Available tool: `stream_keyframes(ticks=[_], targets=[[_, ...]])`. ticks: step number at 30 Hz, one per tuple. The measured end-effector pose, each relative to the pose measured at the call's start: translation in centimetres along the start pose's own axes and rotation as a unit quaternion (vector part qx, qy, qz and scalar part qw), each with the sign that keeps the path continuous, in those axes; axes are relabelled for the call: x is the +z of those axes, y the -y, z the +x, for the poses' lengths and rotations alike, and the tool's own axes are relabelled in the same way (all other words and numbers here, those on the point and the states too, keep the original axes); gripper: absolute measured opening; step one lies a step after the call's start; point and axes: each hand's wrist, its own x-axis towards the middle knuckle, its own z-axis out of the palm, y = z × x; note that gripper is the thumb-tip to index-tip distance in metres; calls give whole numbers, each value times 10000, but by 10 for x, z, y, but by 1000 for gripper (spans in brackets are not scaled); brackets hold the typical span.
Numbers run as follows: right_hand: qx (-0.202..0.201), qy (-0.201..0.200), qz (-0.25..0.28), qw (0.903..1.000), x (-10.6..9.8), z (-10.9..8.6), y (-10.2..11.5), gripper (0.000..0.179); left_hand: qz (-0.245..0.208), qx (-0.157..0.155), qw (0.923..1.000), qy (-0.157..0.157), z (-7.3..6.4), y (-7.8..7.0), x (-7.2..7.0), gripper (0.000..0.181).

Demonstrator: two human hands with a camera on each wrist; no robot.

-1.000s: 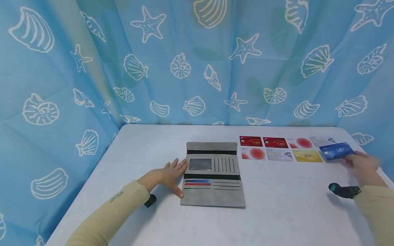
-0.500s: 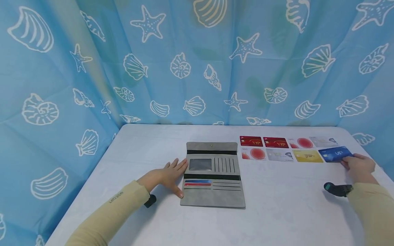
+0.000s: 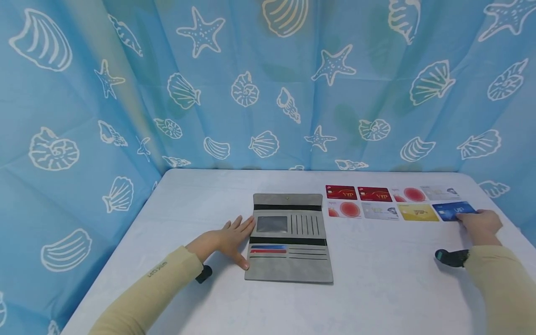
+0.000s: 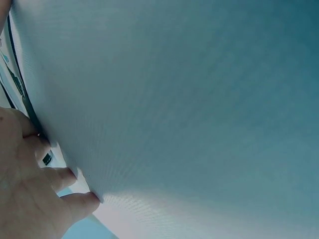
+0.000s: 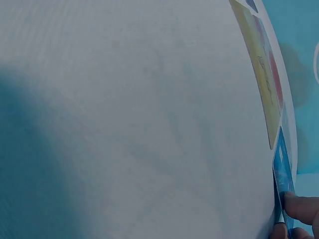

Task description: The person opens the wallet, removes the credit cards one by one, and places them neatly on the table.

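Observation:
A grey long wallet [image 3: 289, 270] lies unfolded on the white table, its card slots and a clear window facing up. In its lower left slots sit a blue card [image 3: 270, 247] and a red card [image 3: 269, 251], only their top edges showing. My left hand [image 3: 228, 241] rests with spread fingers along the wallet's left edge; the left wrist view shows its fingers [image 4: 82, 203] straight on the table. At the far right, my right hand [image 3: 481, 225] pinches the right end of a blue VIP card [image 3: 448, 211]. A fingertip covers part of that card [image 5: 281, 164] in the right wrist view.
Left of the blue VIP card, two rows of cards lie flat: two red VIP cards [image 3: 374, 194], a gold card [image 3: 418, 212], a silver card [image 3: 378, 211] and several pale ones. A blue seashell curtain [image 3: 268, 93] hangs behind the table [image 3: 377, 279].
The blue VIP card has come down from a tilt, slightly left, into line beside the gold card. My right hand has moved left with it. The left hand and wallet stay put.

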Motion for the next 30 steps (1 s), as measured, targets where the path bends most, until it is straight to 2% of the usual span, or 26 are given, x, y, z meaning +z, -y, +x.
stream_keyframes(ticks=[8, 15, 22, 30], targets=[[17, -95, 93, 9999, 7, -1, -1, 63, -17, -12, 10000, -26, -1, 0, 1, 122], [-22, -65, -336, 9994, 7, -5, 4, 64, -18, 25, 10000, -34, -2, -1, 1, 121], [-29, 179, -903, 9957, 4, -7, 5, 67, -6, -6, 10000, -21, -2, 0, 1, 122], [11, 523, -884, 9947, 0, -10, 0, 75, 9, 40, 10000, -19, -1, 0, 3, 122]])
